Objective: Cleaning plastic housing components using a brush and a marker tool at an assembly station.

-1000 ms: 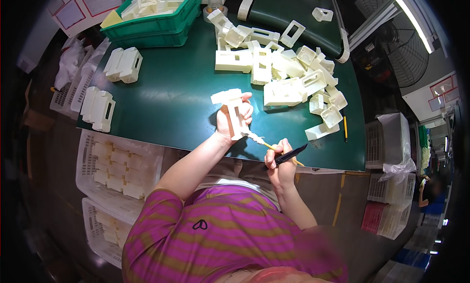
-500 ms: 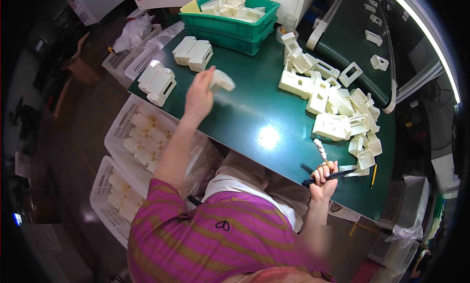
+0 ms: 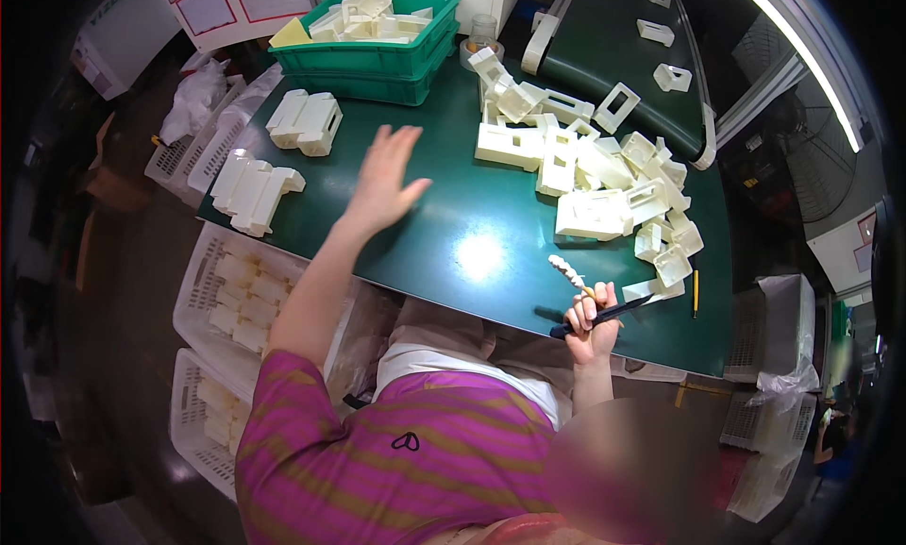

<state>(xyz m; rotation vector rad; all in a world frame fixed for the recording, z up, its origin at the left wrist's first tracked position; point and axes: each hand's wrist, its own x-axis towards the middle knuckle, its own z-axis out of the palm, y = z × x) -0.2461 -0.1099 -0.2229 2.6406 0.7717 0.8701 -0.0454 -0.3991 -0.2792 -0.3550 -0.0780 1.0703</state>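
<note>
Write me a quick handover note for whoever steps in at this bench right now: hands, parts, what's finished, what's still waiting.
Left hand: open and empty, fingers spread, raised over the green table near its left side.
Right hand: closed on a dark-handled tool, with a pale curled strip sticking up from the grip, at the table's near edge.
Done, as it looks: two neat groups of cream plastic parts at the left, one nearer the green bin and one at the table edge.
Left: the loose heap of cream parts on the right. No part is in hand.
</note>
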